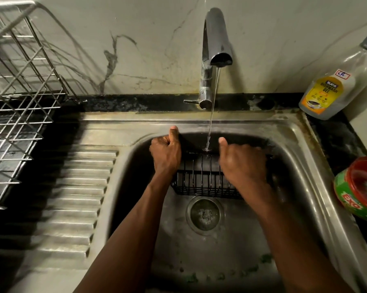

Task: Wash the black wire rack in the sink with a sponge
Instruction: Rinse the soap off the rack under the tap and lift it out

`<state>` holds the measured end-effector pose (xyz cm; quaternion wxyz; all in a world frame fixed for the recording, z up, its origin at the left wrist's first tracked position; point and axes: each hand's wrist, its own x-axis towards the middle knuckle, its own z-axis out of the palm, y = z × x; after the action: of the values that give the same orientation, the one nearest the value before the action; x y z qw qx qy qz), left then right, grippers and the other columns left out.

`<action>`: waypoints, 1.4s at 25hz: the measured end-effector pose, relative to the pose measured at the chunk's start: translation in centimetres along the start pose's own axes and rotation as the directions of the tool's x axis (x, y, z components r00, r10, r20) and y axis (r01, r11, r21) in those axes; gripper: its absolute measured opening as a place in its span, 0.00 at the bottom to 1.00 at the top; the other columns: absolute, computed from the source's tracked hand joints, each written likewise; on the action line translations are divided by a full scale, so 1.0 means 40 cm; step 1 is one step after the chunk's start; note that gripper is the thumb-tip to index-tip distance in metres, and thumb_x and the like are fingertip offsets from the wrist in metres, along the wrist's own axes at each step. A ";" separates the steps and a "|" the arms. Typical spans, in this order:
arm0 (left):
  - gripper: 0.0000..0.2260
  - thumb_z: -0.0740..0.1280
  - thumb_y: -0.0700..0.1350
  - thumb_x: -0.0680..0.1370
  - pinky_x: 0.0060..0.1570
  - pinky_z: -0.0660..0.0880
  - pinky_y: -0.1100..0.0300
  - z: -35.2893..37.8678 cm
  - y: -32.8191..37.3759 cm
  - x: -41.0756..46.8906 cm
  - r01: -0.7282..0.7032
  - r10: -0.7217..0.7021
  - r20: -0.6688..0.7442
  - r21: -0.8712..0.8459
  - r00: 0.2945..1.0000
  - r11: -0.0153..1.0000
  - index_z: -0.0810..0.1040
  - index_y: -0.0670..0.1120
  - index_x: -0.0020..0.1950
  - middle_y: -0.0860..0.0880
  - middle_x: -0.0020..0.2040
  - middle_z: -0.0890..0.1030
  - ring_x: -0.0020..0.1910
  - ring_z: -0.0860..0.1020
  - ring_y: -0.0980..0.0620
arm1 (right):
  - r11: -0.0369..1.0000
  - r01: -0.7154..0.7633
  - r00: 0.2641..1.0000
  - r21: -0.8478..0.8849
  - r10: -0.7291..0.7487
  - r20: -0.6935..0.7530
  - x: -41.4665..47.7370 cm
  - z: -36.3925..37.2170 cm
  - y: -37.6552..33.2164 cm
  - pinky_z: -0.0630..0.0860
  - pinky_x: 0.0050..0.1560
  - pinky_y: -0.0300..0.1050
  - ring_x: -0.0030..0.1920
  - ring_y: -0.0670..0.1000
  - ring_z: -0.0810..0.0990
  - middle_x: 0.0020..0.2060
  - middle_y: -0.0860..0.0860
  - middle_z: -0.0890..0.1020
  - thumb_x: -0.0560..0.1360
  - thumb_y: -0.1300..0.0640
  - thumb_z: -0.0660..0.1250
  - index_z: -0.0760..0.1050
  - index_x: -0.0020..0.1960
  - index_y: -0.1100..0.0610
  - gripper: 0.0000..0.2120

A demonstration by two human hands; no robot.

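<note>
Head view:
- Black wire rack point(201, 178): lay in the steel sink point(294, 166), toward the far wall of the basin, just beyond the drain point(204, 214).
- Left hand point(166, 152): closed on the rack's left end, thumb raised toward the far rim.
- Right hand point(243, 163): curled over the rack's right end, thumb up; blurred, so whether it clamped the wire could not be told.
- Faucet point(215, 51): at far centre, a thin stream of water point(212, 111) falling onto the rack's far edge between the hands.
- Steel dish rack point(19, 85): far left, on the counter.
- Dishwash gel bottle point(334, 81): far right.
- Green and red tub point(360, 189): right, beside the sink.
</note>
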<state>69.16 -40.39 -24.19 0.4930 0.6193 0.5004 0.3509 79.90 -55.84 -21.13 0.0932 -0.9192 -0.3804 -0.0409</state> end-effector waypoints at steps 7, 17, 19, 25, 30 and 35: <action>0.27 0.61 0.61 0.82 0.48 0.80 0.48 -0.030 0.016 -0.001 0.015 -0.012 -0.048 0.062 0.999 0.998 0.71 0.48 0.27 0.47 0.30 0.79 0.32 0.80 0.47 | 0.943 0.324 0.943 0.076 -0.329 0.056 -0.004 0.007 -0.145 0.72 0.55 0.54 0.44 0.52 0.80 0.41 0.48 0.81 0.84 0.39 0.45 0.76 0.53 0.48 0.23; 0.29 0.57 0.61 0.83 0.44 0.78 0.50 -0.038 0.030 -0.006 0.003 0.008 -0.068 0.161 0.998 0.987 0.71 0.47 0.26 0.40 0.33 0.82 0.37 0.82 0.42 | 0.987 0.162 0.987 0.016 -0.162 0.023 -0.049 0.017 -0.228 0.68 0.54 0.57 0.48 0.56 0.77 0.46 0.53 0.81 0.82 0.46 0.47 0.76 0.52 0.52 0.20; 0.29 0.56 0.61 0.83 0.48 0.78 0.48 -0.047 0.022 0.003 0.003 0.012 -0.087 0.169 0.996 0.986 0.71 0.46 0.27 0.37 0.37 0.83 0.40 0.82 0.40 | 0.960 0.276 0.959 0.041 -0.278 0.046 -0.034 0.013 -0.248 0.69 0.56 0.57 0.49 0.55 0.77 0.48 0.53 0.81 0.82 0.46 0.48 0.76 0.56 0.53 0.20; 0.31 0.52 0.61 0.85 0.40 0.75 0.54 -0.039 0.034 -0.011 0.036 -0.020 -0.075 0.224 0.997 0.974 0.70 0.45 0.26 0.47 0.28 0.77 0.30 0.76 0.51 | 1.000 -0.022 0.996 -0.008 0.023 0.090 0.016 -0.039 0.006 0.70 0.29 0.41 0.21 0.49 0.71 0.20 0.48 0.71 0.83 0.36 0.39 0.71 0.27 0.56 0.39; 0.33 0.52 0.63 0.83 0.44 0.70 0.58 -0.039 0.052 -0.029 0.162 -0.162 -0.020 0.205 0.987 0.965 0.79 0.41 0.33 0.46 0.33 0.82 0.33 0.77 0.51 | 0.995 0.101 0.985 0.003 -0.101 0.141 -0.023 -0.011 -0.207 0.72 0.53 0.53 0.37 0.52 0.80 0.34 0.49 0.81 0.84 0.44 0.44 0.76 0.42 0.52 0.26; 0.35 0.59 0.73 0.76 0.53 0.79 0.48 -0.053 0.026 -0.028 0.308 -0.311 0.042 0.064 0.950 0.949 0.81 0.41 0.35 0.42 0.38 0.84 0.44 0.84 0.46 | 0.956 0.290 0.934 0.046 -0.294 0.202 -0.014 -0.021 -0.220 0.71 0.43 0.48 0.36 0.53 0.80 0.33 0.50 0.80 0.84 0.41 0.46 0.76 0.42 0.51 0.25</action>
<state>67.19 -40.92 -22.55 0.5369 0.5557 0.5880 0.2390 73.28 -50.30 -19.14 0.0531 -0.8510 -0.5205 0.0442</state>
